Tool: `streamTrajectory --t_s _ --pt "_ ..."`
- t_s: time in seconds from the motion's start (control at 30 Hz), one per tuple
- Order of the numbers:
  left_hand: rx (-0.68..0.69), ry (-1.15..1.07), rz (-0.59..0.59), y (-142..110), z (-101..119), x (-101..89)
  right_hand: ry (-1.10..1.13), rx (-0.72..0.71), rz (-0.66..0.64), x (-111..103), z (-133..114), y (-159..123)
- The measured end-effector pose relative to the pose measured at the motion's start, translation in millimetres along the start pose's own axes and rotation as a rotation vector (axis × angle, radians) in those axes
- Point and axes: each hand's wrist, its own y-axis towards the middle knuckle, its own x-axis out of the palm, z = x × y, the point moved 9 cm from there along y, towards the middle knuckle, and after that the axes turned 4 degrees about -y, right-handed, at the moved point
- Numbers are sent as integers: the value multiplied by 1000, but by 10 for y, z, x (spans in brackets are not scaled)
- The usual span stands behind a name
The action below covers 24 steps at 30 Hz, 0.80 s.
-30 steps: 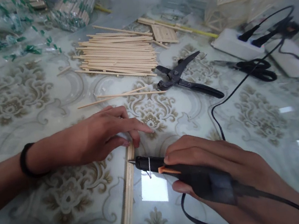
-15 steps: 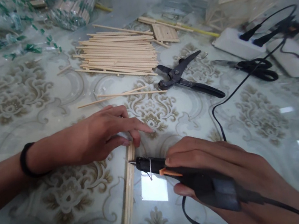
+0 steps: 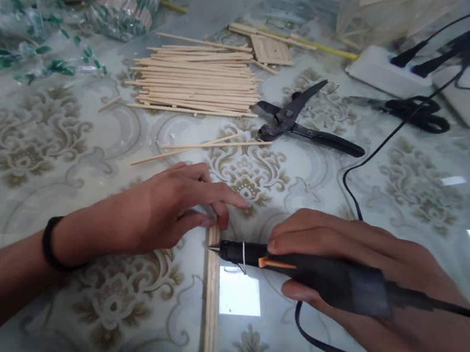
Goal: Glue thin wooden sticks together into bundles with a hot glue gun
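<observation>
The wooden strip (image 3: 212,306) lay on the near side of the stick pile (image 3: 196,83). On that same side, the left hand (image 3: 163,206) pinched the strip's far end between thumb and finger, and the right hand (image 3: 406,270) was closed around the corded pen tool (image 3: 337,279). The strip was probably light, stiff and liable to split; its far end suited a pinch hold. The lower picture edge cut off its near end. Tip contact could not be confirmed.
</observation>
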Motion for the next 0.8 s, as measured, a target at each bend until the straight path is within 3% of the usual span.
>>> streamTrajectory --t_s 0.8 --pt "-38 -2 6 -9 -28 -16 46 -54 -37 -1 -57 26"
